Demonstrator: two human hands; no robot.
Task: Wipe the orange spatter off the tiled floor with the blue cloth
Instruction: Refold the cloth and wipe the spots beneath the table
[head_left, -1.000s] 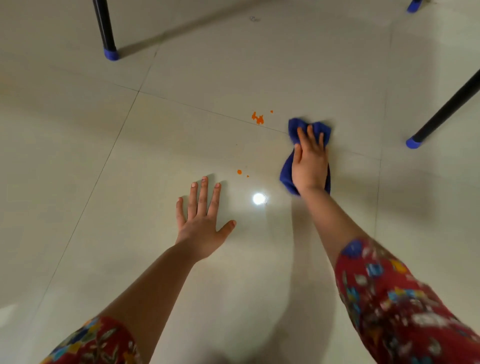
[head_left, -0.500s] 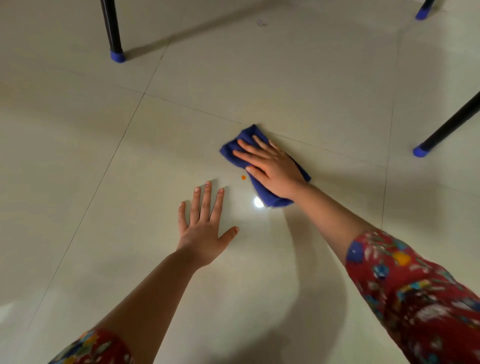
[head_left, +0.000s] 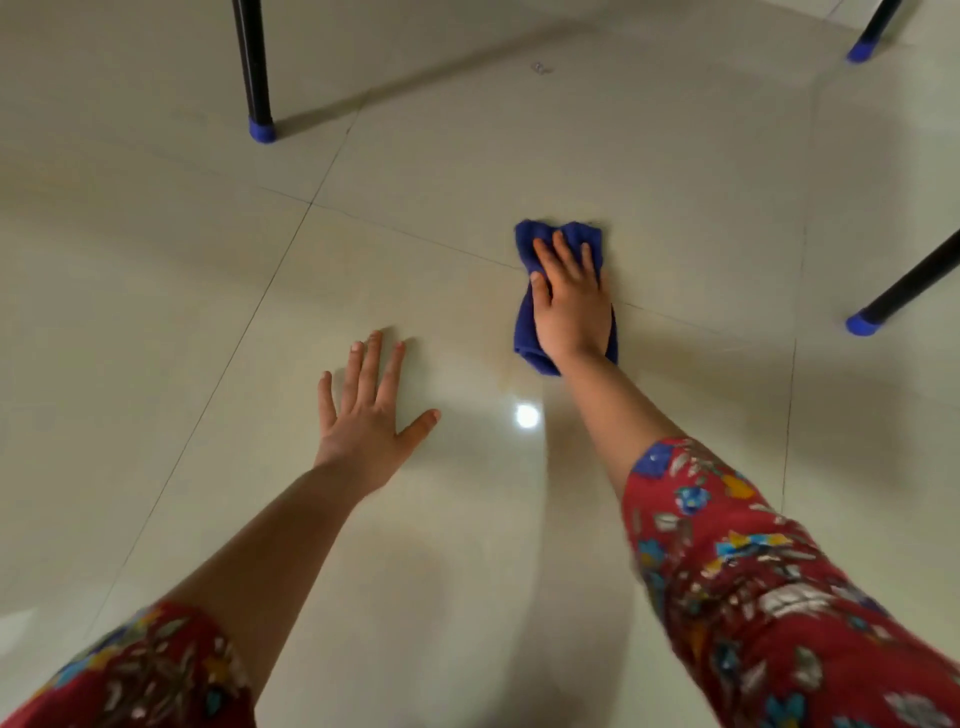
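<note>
On my feed I look down at a glossy cream tiled floor (head_left: 467, 145), crossed by thin grout lines, with a bright lamp glare (head_left: 527, 415) between the arms. The right hand (head_left: 569, 306) lies flat on the blue cloth (head_left: 524, 332), fingers straight and close together, pressing it over a grout line. The left hand (head_left: 363, 421) rests on the tile, fingers spread. Black furniture legs (head_left: 253, 67) with blue caps stand at the far edge.

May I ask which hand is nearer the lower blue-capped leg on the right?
Right. The right hand, on the blue cloth, lies left of that leg; the left hand rests on the floor farther left.
</note>
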